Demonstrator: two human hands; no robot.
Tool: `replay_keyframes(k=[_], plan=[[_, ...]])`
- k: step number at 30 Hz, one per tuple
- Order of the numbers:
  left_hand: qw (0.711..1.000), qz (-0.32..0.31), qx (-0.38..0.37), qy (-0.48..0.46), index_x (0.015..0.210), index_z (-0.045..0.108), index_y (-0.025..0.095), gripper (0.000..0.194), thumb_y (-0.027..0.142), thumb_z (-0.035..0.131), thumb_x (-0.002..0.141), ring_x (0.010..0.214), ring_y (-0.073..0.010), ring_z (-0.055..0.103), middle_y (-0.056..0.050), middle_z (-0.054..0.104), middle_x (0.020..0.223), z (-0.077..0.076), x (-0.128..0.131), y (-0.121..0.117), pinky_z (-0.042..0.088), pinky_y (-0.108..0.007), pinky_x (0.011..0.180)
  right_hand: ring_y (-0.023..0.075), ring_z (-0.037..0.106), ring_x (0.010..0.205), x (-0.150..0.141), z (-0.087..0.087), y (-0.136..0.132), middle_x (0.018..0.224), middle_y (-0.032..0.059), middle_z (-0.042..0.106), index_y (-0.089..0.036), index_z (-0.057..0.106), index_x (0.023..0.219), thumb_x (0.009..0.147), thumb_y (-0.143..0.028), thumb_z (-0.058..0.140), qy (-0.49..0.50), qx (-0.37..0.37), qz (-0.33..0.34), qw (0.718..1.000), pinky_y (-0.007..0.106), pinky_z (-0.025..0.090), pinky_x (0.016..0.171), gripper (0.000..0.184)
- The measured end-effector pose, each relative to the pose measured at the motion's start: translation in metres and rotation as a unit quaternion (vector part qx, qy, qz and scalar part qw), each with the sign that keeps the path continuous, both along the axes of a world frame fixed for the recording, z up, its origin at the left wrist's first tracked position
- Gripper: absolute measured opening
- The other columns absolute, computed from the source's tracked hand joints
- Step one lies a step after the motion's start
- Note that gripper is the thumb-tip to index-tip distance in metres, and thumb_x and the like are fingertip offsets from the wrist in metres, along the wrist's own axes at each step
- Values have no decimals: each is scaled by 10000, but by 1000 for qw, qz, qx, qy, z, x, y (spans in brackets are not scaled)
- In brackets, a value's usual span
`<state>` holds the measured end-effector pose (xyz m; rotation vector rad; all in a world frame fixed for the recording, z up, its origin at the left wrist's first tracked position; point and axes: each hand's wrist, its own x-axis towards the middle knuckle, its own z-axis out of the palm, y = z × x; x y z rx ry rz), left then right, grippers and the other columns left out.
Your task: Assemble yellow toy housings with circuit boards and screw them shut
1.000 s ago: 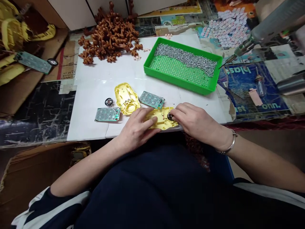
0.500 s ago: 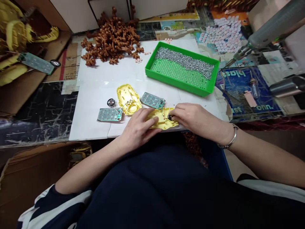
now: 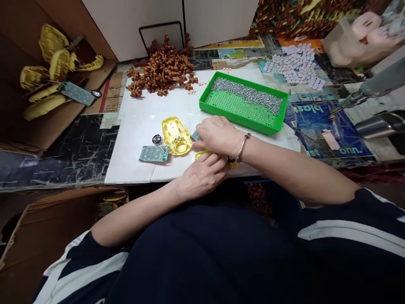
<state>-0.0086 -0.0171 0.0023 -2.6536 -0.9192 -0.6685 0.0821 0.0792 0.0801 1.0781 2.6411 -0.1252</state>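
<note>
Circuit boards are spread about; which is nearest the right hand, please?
The half-hidden board, just right of the uncovered yellow shell: the right hand covers part of it, while the middle board and far-left board lie clear.

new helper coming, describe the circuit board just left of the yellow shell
On the white sheet, find the uncovered yellow shell half. Left of its lower end lies the green circuit board, wholly visible, unlike the one the right hand partly hides.

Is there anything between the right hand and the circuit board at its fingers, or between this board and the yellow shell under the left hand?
Nothing visible stands between the right hand and the circuit board. Between board and yellow shell, the right hand hides much of the gap; the left hand lies over the shell.
</note>
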Motion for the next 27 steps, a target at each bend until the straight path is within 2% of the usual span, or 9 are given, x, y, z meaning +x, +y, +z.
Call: replay_keyframes(k=[4, 7, 10, 12, 14, 17, 22, 25, 27], plan=[[1000, 1, 14, 9, 1110, 674, 121, 186, 190, 572, 970, 958, -210, 626, -85, 719, 1155, -6, -3, 2, 478, -334, 806, 295, 653, 1019, 8, -7, 15, 1086, 179, 718, -92, 707, 1139, 904, -446, 654, 34, -27, -17, 999, 313, 386, 715, 428], [1000, 1, 14, 14, 1089, 681, 115, 180, 208, 610, 954, 932, -215, 611, -90, 713, 1160, -6, -4, 1, 461, -335, 790, 202, 609, 859, 18, -11, 27, 943, 83, 708, -135, 708, 1079, 840, -384, 729, 82, -83, -46, 992, 285, 340, 668, 346], [1000, 3, 9, 21, 1087, 676, 119, 173, 206, 592, 963, 943, -216, 601, -104, 704, 1163, -5, -4, 1, 453, -341, 797, 115, 473, 672, 29, -10, 31, 755, 5, 611, -138, 682, 880, 816, -306, 743, 166, -138, -91, 972, 271, 302, 625, 190], [1000, 7, -4, 16, 1080, 671, 121, 167, 201, 578, 966, 948, -216, 601, -111, 699, 1175, -4, -3, 1, 458, -341, 797, 95, 403, 626, 39, -9, 28, 660, -24, 519, -148, 591, 707, 832, -264, 709, 237, -152, -118, 952, 273, 284, 611, 208], [1000, 14, -14, 7, 1061, 668, 131, 156, 197, 559, 971, 953, -217, 603, -117, 692, 1196, -4, -3, 1, 469, -340, 798, 95, 400, 633, 54, -12, 22, 649, -29, 484, -166, 509, 654, 856, -248, 663, 328, -153, -139, 922, 272, 297, 611, 267], [999, 19, -28, -16, 1009, 660, 158, 152, 242, 536, 984, 963, -227, 608, -125, 676, 1217, -2, -4, 0, 489, -349, 806, 105, 436, 650, 78, -24, 9, 696, -22, 500, -189, 504, 731, 887, -290, 614, 486, -147, -182, 842, 262, 356, 599, 216], [984, 17, -96, -149, 928, 568, 156, 218, 366, 553, 984, 950, -222, 603, -155, 634, 1103, 2, -3, 1, 510, -334, 791, 77, 369, 469, 101, -51, -14, 637, -50, 456, -235, 484, 816, 831, -555, 691, 613, -200, -274, 714, 234, 322, 421, 381], [963, 63, -129, -227, 931, 512, 167, 311, 468, 578, 966, 810, -181, 564, -81, 585, 918, 2, 4, 9, 475, -295, 706, 61, 345, 414, 101, -60, -23, 671, -50, 489, -247, 477, 871, 795, -616, 710, 647, -220, -305, 663, 230, 298, 362, 443], [958, 100, -130, -235, 921, 503, 174, 423, 590, 577, 932, 757, -173, 542, -48, 560, 865, 1, 11, 16, 437, -289, 665, 58, 366, 411, 99, -63, -28, 703, -45, 506, -252, 453, 885, 808, -619, 695, 661, -216, -306, 650, 227, 332, 365, 446]])
